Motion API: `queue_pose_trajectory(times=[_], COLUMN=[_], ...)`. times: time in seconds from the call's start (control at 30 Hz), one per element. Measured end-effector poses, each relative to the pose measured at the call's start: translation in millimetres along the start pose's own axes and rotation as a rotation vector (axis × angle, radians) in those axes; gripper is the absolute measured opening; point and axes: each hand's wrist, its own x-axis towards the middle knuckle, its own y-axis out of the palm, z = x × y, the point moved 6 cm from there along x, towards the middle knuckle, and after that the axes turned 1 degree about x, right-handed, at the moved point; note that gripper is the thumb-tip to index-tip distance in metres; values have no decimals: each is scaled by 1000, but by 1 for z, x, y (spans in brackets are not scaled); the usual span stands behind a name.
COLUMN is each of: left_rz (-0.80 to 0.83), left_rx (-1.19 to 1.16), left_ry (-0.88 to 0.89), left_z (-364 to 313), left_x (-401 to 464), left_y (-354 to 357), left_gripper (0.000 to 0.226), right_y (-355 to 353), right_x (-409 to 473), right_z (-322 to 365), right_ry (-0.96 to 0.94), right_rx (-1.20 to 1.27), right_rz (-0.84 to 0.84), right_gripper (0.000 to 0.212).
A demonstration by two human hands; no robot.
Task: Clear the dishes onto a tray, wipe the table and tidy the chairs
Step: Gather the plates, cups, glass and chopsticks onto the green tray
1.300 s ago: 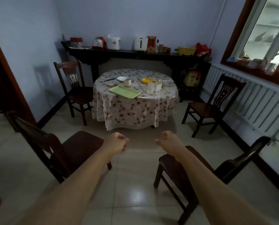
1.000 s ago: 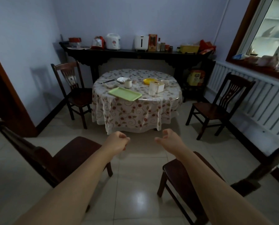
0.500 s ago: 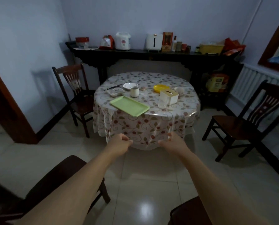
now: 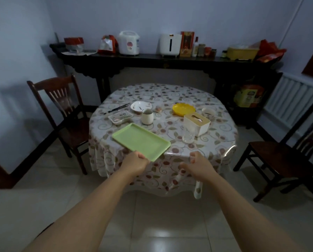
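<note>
A round table (image 4: pixel 170 95) with a flowered cloth stands in front of me. A green tray (image 4: pixel 141 140) lies at its near left edge. My left hand (image 4: pixel 134 163) is closed on the tray's near rim. My right hand (image 4: pixel 197 165) hovers at the table's front edge with its fingers loosely apart and holds nothing. Behind the tray are a white cup (image 4: pixel 147 116), a white plate (image 4: pixel 140 106), a clear plastic container (image 4: pixel 120 116) and chopsticks (image 4: pixel 118 108). A yellow bowl (image 4: pixel 183 108), a small white bowl (image 4: pixel 208 112) and a glass (image 4: pixel 188 136) sit to the right.
A tissue box (image 4: pixel 196 123) stands beside the glass. One wooden chair (image 4: pixel 61 106) stands left of the table, another (image 4: pixel 286 157) to its right. A dark sideboard (image 4: pixel 170 60) with appliances lines the back wall, and a radiator (image 4: pixel 294 99) runs along the right wall.
I have walked up to the table, leaving the two near chairs behind. Both hands have reached the front edge, and the left one has arrived at the tray's rim.
</note>
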Motion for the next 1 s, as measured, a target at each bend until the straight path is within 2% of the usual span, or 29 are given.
queue_pose_trajectory(times=[0.1, 0.3, 0.43, 0.53, 0.83, 1.0], left_rz=[24, 2, -71, -85, -106, -108], left_rx=[33, 57, 79, 83, 173, 186], left_ry=[-33, -96, -148, -198, -360, -449], left_z=[-9, -24, -25, -20, 27, 59], left_x=[53, 154, 213, 251, 320, 345], left_y=[6, 16, 17, 19, 3, 1], left_gripper=[25, 25, 30, 35, 42, 56], right_y=[-2, 4, 6, 11, 62, 90], right_x=[54, 168, 238, 287, 357, 376], right_z=[-1, -1, 1, -4, -7, -10], right_ry=[29, 61, 48, 65, 125, 146], right_rx=[13, 27, -1, -25, -33, -64], right_rz=[2, 56, 103, 134, 220, 266], right_gripper=[65, 77, 64, 62, 70, 68])
